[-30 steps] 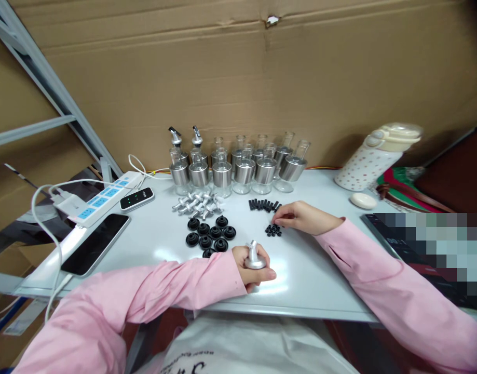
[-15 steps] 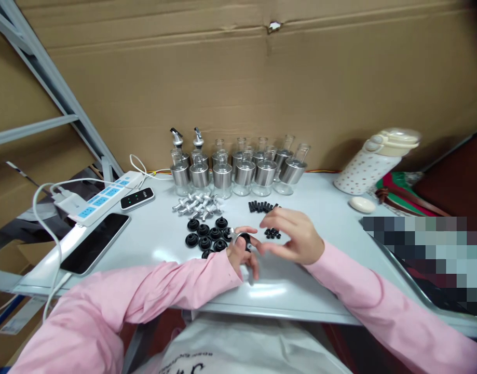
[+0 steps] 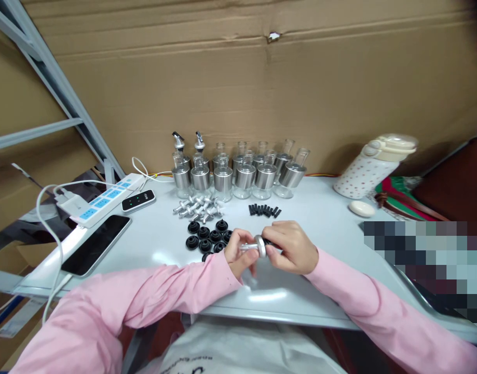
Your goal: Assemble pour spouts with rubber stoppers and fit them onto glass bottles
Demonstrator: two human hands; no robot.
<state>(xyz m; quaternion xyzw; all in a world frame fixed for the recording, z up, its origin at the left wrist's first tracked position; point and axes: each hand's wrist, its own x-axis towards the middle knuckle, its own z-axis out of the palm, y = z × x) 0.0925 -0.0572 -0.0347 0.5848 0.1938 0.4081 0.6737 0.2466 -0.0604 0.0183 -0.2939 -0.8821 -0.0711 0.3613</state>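
My left hand point(image 3: 238, 255) is closed round the thin stem of a silver pourer spout point(image 3: 260, 246), held sideways above the table with its round collar towards the right. My right hand point(image 3: 291, 248) is closed on the black part at the collar's other side; its fingers partly hide that part. Just left of my left hand lie several black ribbed stoppers point(image 3: 205, 245). Beyond them is a pile of silver spout pieces point(image 3: 199, 208). Several small black caps point(image 3: 264, 210) lie in a row past my right hand.
Glass bottles with steel sleeves point(image 3: 223, 179) stand in rows along the cardboard wall point(image 3: 238, 93); two at the back left carry pourers point(image 3: 178, 140). A power strip point(image 3: 109, 200) and phone point(image 3: 97, 244) lie left. To the right are a dotted flask point(image 3: 372, 169) and a white oval object point(image 3: 362, 209).
My right hand has come left and down, from spread fingers to a closed grip on the spout's black part. The spout has turned sideways in my left hand. The small black bits are now hidden.
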